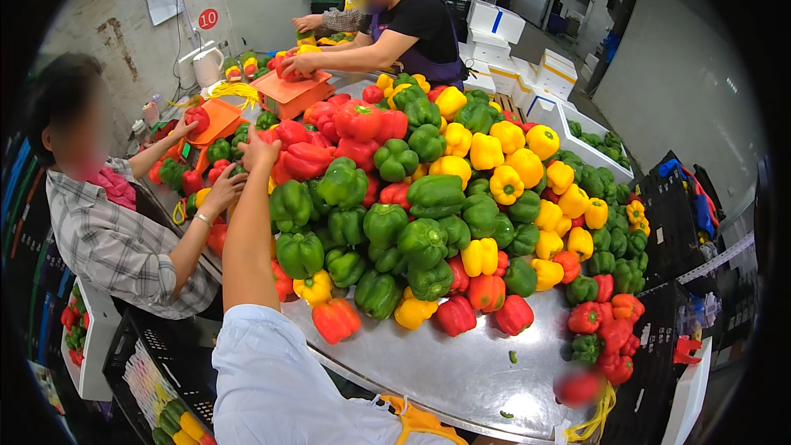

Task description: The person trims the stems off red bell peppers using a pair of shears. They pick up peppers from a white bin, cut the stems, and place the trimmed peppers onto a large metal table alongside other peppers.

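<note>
At far left, a co-worker [124,235] held a red pepper [198,119]. Next, the person's left hand [259,151], its grip unclear, was beside red peppers [306,161] piled on the bench [461,371], then green peppers [421,242], then yellow peppers [526,166]. The right hand was out of view.

Shiny metal table [445,375] under multicoloured bell peppers [422,243]

The left arm [252,259] stretches forward, nearly straight, with the left hand [259,151] near the surface's [486,367] left edge, its grip unclear.
</note>
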`<state>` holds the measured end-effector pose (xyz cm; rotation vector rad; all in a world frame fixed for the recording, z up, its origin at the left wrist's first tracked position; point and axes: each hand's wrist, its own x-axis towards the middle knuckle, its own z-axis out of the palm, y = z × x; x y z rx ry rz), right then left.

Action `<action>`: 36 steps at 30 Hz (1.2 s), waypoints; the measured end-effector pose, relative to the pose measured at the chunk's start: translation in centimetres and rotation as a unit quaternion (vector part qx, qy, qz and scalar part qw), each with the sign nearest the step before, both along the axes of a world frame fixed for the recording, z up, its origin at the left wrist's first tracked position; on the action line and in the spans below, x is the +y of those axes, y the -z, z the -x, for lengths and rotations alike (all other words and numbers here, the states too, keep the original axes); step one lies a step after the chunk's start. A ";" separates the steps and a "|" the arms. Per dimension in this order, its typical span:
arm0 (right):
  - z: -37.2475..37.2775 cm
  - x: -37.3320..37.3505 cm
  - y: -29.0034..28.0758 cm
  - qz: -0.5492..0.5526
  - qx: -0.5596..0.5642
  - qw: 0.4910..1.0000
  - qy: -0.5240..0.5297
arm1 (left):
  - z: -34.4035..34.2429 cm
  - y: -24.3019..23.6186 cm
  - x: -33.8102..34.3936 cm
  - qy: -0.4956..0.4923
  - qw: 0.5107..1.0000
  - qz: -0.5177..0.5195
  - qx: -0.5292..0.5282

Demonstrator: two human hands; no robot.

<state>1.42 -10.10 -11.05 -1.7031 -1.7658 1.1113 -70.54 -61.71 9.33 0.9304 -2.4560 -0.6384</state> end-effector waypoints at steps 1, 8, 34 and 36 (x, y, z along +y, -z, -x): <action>-1.0 -0.7 -0.5 -0.009 -0.001 1.000 0.023 | 1.0 0.7 1.6 0.002 1.000 -0.002 -0.019; -7.4 -3.2 2.2 -0.025 0.024 0.996 0.087 | 3.9 8.1 -2.8 0.109 0.994 0.012 -0.016; -20.2 -9.5 -2.2 0.022 0.369 0.891 0.263 | -78.8 18.0 71.8 0.790 0.272 -0.184 -0.518; -21.4 -8.7 -1.6 0.047 0.401 0.881 0.248 | -81.3 25.6 76.2 0.846 0.342 -0.253 -0.320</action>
